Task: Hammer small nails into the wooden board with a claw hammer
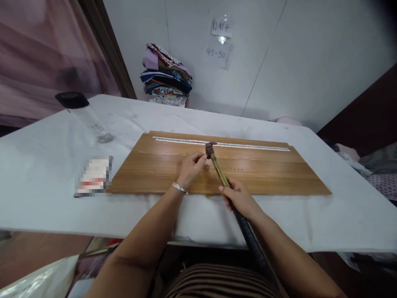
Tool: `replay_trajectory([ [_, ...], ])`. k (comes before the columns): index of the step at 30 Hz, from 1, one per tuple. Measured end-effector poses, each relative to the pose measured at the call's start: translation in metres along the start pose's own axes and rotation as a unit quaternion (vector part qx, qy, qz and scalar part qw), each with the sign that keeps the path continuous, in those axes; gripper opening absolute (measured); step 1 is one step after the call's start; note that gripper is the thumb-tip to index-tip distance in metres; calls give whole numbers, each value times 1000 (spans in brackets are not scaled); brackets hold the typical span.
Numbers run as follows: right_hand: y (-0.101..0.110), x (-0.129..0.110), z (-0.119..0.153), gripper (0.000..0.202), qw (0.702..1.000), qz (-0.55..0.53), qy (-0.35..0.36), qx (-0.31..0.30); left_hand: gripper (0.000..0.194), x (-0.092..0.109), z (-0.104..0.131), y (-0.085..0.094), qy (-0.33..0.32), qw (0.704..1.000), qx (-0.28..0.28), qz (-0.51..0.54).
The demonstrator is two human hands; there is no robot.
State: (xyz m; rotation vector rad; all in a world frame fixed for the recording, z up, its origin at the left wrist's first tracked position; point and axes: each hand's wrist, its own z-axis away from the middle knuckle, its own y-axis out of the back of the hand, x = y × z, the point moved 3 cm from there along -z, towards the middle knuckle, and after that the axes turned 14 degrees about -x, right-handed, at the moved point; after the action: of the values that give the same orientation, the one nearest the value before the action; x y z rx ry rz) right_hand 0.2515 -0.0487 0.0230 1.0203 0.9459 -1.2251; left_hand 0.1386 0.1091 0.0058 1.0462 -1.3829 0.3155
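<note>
Jutting from clenched right hand (239, 198), a hammer (220, 169), head (209, 150) beside pinched left hand (190, 169), contents unclear.

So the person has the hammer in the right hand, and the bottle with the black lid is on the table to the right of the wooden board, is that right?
Not quite: the head view shows the bottle with the black lid on the table to the left of the wooden board. The right hand does hold the hammer.
</note>
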Motion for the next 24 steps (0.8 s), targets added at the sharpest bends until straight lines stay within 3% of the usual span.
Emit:
replay_trajectory([
  [2,-6,-4,-9,15,1000,-10,15,2,45,2,1,-9,22,991,-79,110],
  [4,-18,-6,-19,12,999,-19,30,6,53,3,1,-15,53,964,-119,233],
  [9,-56,1,-35,24,998,-16,56,-23,49,-3,-1,-9,49,874,-52,481],
  [12,-59,3,-31,41,983,64,152,-75,37,-12,-6,3,43,831,-95,547],
  [14,-39,5,-26,31,972,131,184,-59,33,-19,-10,9,59,812,-158,558],
  [18,53,13,-21,30,946,251,153,136,33,-26,-15,11,122,764,-237,588],
  [21,125,22,-24,37,883,400,95,225,33,-21,-12,5,132,759,-252,586],
  [24,176,37,-29,42,812,516,-21,271,34,-14,-6,-2,139,770,-255,568],
])
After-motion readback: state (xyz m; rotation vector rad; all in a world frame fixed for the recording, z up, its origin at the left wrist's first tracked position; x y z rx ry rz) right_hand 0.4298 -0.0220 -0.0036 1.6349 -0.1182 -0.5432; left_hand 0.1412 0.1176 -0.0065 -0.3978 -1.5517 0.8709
